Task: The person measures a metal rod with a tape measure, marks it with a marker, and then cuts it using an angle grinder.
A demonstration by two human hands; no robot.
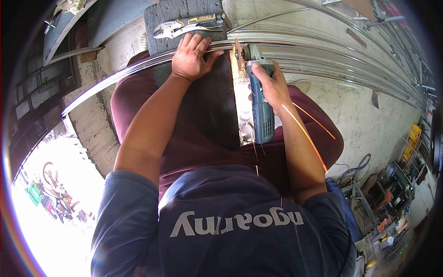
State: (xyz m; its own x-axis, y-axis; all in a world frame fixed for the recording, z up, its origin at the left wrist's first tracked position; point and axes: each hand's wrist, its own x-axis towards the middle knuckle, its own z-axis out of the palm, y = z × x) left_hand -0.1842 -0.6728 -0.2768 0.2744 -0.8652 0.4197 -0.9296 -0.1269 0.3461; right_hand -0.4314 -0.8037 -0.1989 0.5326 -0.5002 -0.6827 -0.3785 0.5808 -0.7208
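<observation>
My right hand is wrapped round the body of a blue-green angle grinder. Its thin disc stands upright against the metal rods, and orange sparks fly down past my right forearm. My left hand presses on the shiny metal rods, with its fingers over them and its thumb pointing at the disc. Under the rods lies a dark wooden block. Locking pliers with a black and yellow handle rest on the block, just beyond my left fingers.
More long metal rods stretch across the concrete floor to the right. Tools and a yellow object stand at the far right. A bicycle shows in bright light at the lower left.
</observation>
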